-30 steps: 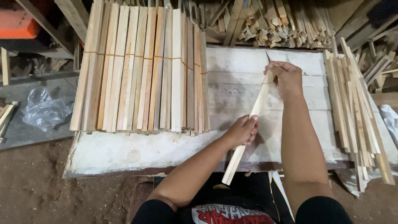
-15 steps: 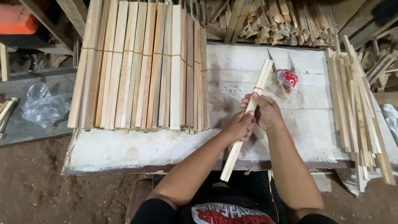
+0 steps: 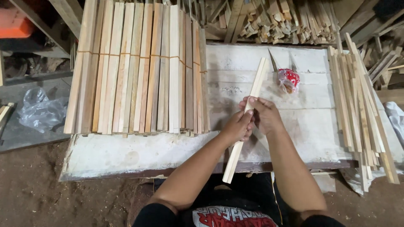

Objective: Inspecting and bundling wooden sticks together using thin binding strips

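both hands grip a pair of thin pale wooden slats [image 3: 245,122] at mid-frame.
left hand [image 3: 236,127] and right hand [image 3: 264,114] are closed around the slats, seemingly mid-bundling above the white-painted wooden table [image 3: 126,153]; further along lie a banded row of slat bundles [image 3: 139,67] at left, loose sticks [image 3: 357,105] at right and a red-and-white packet [image 3: 288,80] just beyond, none blocking.
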